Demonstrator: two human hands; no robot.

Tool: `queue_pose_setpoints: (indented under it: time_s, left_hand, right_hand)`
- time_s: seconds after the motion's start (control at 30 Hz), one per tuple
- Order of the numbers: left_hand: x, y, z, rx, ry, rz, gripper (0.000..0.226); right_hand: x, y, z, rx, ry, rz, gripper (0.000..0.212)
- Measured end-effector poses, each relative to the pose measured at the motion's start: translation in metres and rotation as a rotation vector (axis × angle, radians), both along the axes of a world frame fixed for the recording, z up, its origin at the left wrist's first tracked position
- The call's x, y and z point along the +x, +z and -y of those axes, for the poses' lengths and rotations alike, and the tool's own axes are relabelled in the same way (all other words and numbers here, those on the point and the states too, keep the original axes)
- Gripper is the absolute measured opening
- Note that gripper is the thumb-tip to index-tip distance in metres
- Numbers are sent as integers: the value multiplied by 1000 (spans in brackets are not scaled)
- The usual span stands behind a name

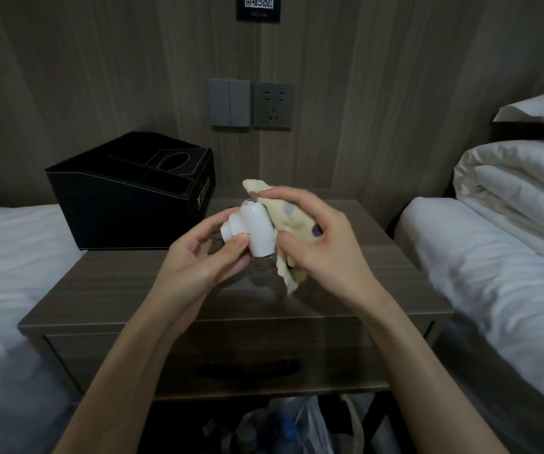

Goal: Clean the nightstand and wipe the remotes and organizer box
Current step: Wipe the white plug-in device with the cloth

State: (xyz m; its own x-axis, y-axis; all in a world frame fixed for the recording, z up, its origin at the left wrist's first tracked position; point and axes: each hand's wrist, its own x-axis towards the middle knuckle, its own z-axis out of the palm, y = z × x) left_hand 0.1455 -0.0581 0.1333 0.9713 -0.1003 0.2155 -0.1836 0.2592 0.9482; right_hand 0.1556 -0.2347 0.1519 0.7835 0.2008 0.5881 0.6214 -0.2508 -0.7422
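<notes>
Above the middle of the brown nightstand, my left hand grips a small clear spray bottle with a white cap, thumb on the cap's side. My right hand holds a cream cloth with purple dots bunched against the bottle's right side. A black organizer box with several compartments stands on the nightstand's back left corner. No remotes are in view.
White beds flank the nightstand on the left and right, with a folded duvet at the right. Wall switches and a socket sit behind. Bags and bottles lie under the nightstand.
</notes>
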Motion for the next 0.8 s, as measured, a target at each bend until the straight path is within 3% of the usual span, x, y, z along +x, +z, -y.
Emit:
queue_pose_setpoints:
  time_s: [0.3, 0.5, 0.7, 0.8]
  left_hand:
    - [2, 4, 5, -184, 74, -55, 44]
    - [3, 6, 1, -264, 135, -45, 50]
    - [4, 5, -1, -243, 244, -22, 39]
    - [4, 5, -1, -135, 347, 41, 47]
  right_hand:
    - [0, -8, 1, 79, 104, 70, 46]
    - [3, -17, 2, 136, 194, -60, 41]
    - [2, -14, 18, 53, 192, -221, 43]
    - [1, -5, 23, 63, 119, -158, 42]
